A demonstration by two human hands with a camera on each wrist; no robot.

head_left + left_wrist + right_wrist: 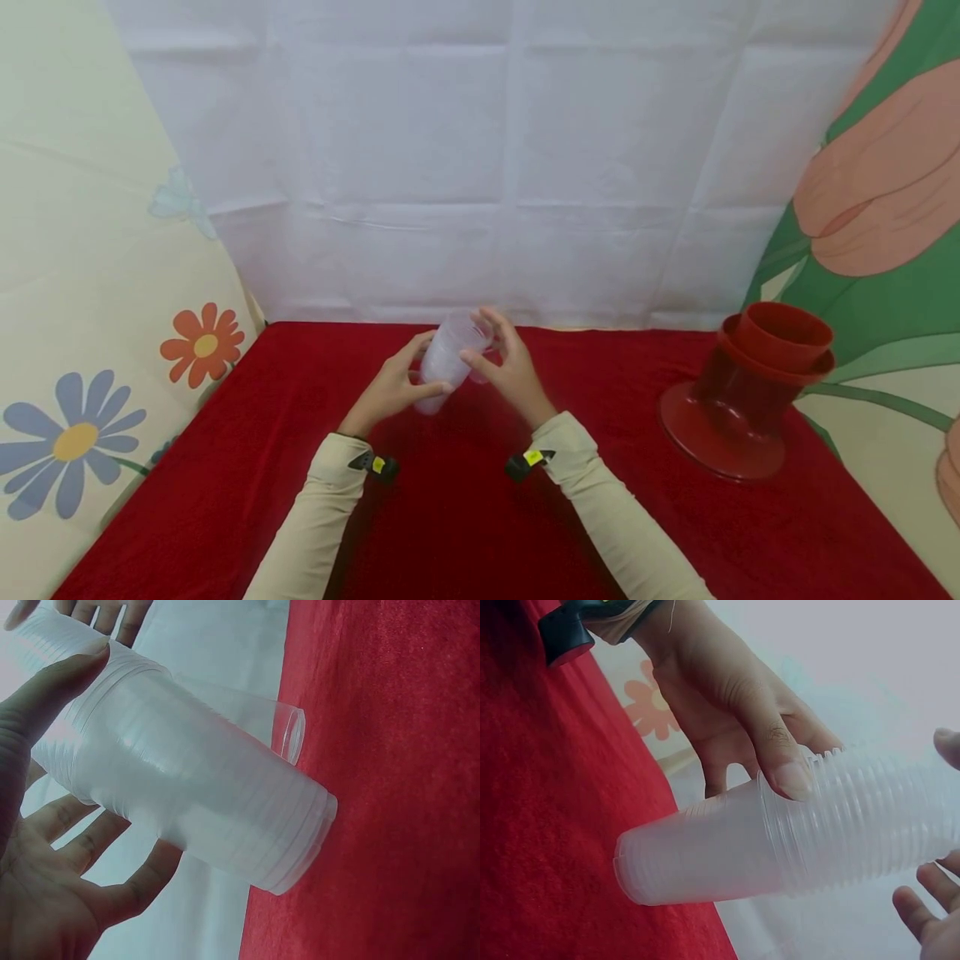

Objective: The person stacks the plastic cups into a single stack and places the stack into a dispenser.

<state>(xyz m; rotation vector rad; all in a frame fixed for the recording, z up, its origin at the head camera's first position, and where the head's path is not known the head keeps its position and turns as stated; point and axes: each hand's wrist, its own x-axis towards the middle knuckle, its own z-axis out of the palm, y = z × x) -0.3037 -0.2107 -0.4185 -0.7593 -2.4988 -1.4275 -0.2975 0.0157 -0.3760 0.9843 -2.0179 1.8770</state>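
Note:
A tilted stack of nested clear plastic cups [442, 362] is in my left hand [397, 387]. The thumb lies across the near side by the rims; the other fingers go round the far side. My right hand [510, 362] is at the rim end, its thumb and fingers spread around it. In the right wrist view its fingertips [911, 904] look just apart from the stack [705, 855]. A single clear cup [281, 731] shows behind the stack in the left wrist view, base towards the table. What supports it is hidden.
A red cloth covers the table [450, 517]. On the right stands a glossy red stepped object [750, 392] with a wide round base and a cup-like top. A white sheet [487, 167] hangs behind, and flower-patterned cloth lines both sides.

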